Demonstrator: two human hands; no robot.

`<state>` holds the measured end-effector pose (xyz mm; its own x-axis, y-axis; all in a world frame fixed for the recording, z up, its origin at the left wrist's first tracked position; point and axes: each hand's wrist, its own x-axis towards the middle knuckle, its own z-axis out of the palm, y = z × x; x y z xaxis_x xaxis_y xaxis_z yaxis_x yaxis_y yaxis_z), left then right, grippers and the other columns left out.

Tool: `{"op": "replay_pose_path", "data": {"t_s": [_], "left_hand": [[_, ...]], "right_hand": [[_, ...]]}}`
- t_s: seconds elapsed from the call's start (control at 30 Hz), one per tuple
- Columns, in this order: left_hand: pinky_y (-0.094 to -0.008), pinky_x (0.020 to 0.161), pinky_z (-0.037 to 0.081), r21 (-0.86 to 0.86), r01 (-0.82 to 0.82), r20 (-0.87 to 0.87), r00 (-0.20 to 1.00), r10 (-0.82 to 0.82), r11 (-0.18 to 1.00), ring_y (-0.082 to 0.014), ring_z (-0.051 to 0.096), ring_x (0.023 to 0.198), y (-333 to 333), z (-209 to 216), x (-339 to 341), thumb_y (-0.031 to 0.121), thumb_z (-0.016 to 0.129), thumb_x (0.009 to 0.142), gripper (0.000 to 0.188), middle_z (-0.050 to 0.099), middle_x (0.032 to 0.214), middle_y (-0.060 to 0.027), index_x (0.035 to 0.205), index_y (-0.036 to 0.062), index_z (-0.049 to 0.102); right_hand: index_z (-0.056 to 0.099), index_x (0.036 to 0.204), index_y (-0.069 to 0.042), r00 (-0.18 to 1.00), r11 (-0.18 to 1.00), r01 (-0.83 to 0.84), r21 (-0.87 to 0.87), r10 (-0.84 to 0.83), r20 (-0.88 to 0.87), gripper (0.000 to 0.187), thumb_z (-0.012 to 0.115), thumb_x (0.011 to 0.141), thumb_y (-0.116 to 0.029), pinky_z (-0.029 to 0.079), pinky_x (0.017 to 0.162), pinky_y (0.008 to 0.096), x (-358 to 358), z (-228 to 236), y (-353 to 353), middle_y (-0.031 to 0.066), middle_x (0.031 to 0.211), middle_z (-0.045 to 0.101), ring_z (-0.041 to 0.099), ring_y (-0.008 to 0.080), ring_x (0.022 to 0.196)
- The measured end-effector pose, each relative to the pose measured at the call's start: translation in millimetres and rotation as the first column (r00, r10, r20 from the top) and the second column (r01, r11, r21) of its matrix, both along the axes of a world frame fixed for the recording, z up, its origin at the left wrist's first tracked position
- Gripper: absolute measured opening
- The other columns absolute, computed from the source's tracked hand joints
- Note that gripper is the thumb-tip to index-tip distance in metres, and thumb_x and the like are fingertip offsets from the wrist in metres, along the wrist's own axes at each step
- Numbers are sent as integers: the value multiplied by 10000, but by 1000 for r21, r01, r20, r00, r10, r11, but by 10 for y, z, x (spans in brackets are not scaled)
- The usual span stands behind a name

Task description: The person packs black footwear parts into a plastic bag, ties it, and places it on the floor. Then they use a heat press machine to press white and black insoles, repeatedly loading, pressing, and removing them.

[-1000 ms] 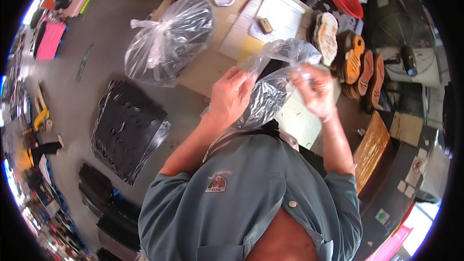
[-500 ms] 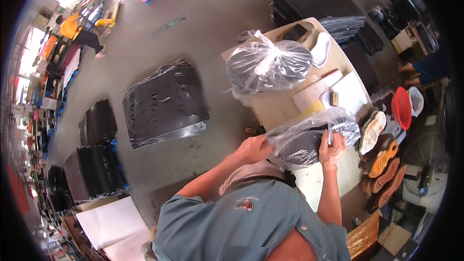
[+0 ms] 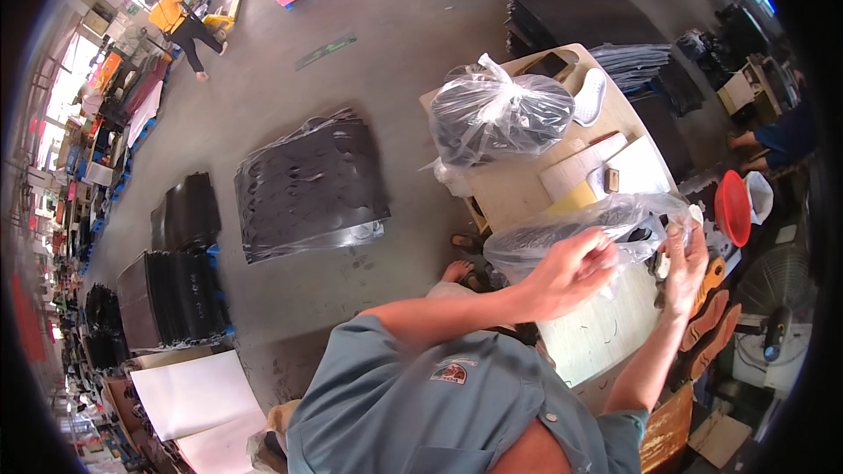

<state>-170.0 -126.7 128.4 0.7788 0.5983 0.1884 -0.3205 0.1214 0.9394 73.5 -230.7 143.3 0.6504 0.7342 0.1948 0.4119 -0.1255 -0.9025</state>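
Gripping a clear plastic bag (image 3: 571, 233) w/ both hands over the light worktable (image 3: 518, 193). Left hand (image 3: 571, 274) is curled shut on the bag's near side, knuckles up, forearm coming in from lower left across the teal shirt. Right hand (image 3: 683, 265) is upright, fingers partly bent, pinching the bag's far end, forearm rising nearly vertical from the bottom edge. Bag has dark stuff inside, can't tell what exactly. Further back on the table sits a tied-off bag (image 3: 500, 114) w/ more dark contents, plus a white insole (image 3: 590, 96) just beside it. Red bowl (image 3: 731, 207) is near the right hand. Black sheet stacks (image 3: 307, 184) lie on the concrete floor.
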Motion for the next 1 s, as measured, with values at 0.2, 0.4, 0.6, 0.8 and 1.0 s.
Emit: {"op": "replay_pose_path", "data": {"t_s": [0.2,0.4,0.6,0.8,1.0], "left_hand": [[-283,704,564,-34,-84,-51,995,82,996,-89,653,816,233,15,683,108,631,1038,130,679,942,-48,1060,-20,629],[-344,744,595,321,-150,-77,980,183,935,-187,737,914,172,-34,709,45,712,948,122,746,976,-136,1057,-4,686],[-416,910,535,630,-327,138,940,313,704,-319,676,1050,423,-13,454,142,803,897,366,686,1204,-169,1225,51,670],[-423,926,540,591,102,-138,990,-24,800,-305,702,1080,115,-334,622,180,765,957,502,714,1183,-185,1387,12,568],[-320,693,501,322,162,-83,986,-143,933,-153,616,750,22,-367,872,190,510,1120,238,693,921,-86,1226,18,636]], "right_hand": [[355,1623,-49,957,954,-289,-74,291,16,954,868,871,-338,499,784,282,43,747,-89,6,894,644,600,116,825],[478,1510,-16,924,915,-354,-194,374,78,708,723,848,30,525,1050,397,-621,286,180,119,1174,685,673,220,1112],[700,1196,-13,996,981,14,-194,3,89,310,655,891,-48,523,908,277,-364,195,-5,77,1098,722,659,133,1021],[721,1189,-14,1000,1000,-3,-19,3,-23,348,688,849,55,455,705,189,-306,380,129,-43,900,697,588,20,772],[770,1128,-83,994,994,98,-49,-100,-31,344,710,791,-47,466,635,190,-428,431,190,-52,727,677,578,13,668]]}}
